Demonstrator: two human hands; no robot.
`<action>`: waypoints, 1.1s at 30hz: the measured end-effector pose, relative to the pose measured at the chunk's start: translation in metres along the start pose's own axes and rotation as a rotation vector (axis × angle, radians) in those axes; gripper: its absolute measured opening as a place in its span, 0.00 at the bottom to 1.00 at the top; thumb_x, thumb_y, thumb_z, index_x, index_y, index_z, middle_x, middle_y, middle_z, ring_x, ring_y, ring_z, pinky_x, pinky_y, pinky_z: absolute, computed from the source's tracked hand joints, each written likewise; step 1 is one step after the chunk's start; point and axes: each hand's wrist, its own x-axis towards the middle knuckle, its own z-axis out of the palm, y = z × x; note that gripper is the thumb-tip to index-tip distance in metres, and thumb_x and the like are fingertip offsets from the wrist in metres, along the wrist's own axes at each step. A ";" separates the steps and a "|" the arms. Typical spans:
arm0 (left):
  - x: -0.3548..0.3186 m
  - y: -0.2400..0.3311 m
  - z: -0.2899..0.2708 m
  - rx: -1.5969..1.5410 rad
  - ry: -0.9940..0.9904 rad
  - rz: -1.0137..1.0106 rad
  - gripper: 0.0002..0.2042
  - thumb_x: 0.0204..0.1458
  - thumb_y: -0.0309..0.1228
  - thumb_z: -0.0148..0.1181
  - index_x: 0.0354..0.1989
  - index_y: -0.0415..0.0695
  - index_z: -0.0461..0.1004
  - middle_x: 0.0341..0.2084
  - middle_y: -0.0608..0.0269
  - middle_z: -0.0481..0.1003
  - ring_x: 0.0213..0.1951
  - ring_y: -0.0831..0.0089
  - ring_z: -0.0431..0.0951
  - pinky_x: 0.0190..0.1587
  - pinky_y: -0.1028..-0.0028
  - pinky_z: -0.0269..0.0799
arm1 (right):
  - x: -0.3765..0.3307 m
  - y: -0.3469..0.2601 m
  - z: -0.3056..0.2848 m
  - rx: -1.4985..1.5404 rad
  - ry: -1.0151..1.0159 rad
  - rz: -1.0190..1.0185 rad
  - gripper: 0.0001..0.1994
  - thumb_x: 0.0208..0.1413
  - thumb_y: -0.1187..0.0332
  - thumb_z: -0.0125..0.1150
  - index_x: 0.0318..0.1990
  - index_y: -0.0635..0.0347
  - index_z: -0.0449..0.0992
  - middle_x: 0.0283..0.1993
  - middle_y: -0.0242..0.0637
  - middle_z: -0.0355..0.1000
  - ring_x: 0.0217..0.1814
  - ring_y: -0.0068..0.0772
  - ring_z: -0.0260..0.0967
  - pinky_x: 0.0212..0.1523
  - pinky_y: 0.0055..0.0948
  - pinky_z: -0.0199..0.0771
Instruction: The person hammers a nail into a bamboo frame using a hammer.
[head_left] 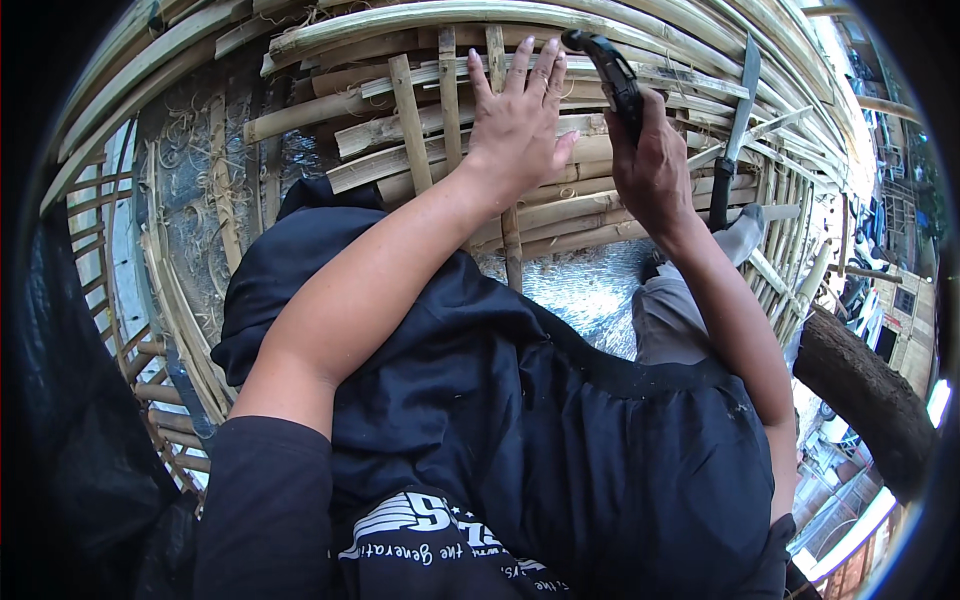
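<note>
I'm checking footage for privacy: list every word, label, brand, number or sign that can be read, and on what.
Dark shirt: white printed lettering, wording not copied here.
Hammer and long knife: no text readable.
Background at right: too small and blurred to read.

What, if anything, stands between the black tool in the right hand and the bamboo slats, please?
Nothing visible stands between the black tool and the bamboo slats; the left hand is spread to its left.
</note>
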 end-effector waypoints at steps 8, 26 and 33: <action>0.001 -0.002 0.000 -0.005 0.037 0.005 0.42 0.58 0.56 0.53 0.73 0.37 0.58 0.74 0.54 0.56 0.77 0.55 0.47 0.68 0.24 0.35 | 0.002 0.005 0.002 -0.056 0.044 -0.077 0.12 0.66 0.68 0.59 0.51 0.62 0.65 0.31 0.54 0.76 0.31 0.61 0.76 0.28 0.51 0.73; 0.001 -0.001 -0.003 0.025 0.005 -0.008 0.42 0.58 0.57 0.53 0.73 0.37 0.58 0.75 0.55 0.54 0.77 0.57 0.47 0.68 0.25 0.37 | -0.006 0.014 0.009 -0.064 -0.104 0.067 0.14 0.65 0.69 0.60 0.54 0.62 0.66 0.33 0.54 0.77 0.36 0.62 0.77 0.34 0.51 0.74; 0.001 -0.001 -0.004 0.042 -0.041 -0.015 0.42 0.59 0.57 0.52 0.74 0.39 0.56 0.77 0.57 0.50 0.77 0.58 0.46 0.69 0.26 0.36 | 0.005 0.000 -0.003 0.021 0.006 -0.023 0.15 0.64 0.70 0.61 0.54 0.63 0.68 0.30 0.52 0.77 0.31 0.59 0.77 0.30 0.47 0.73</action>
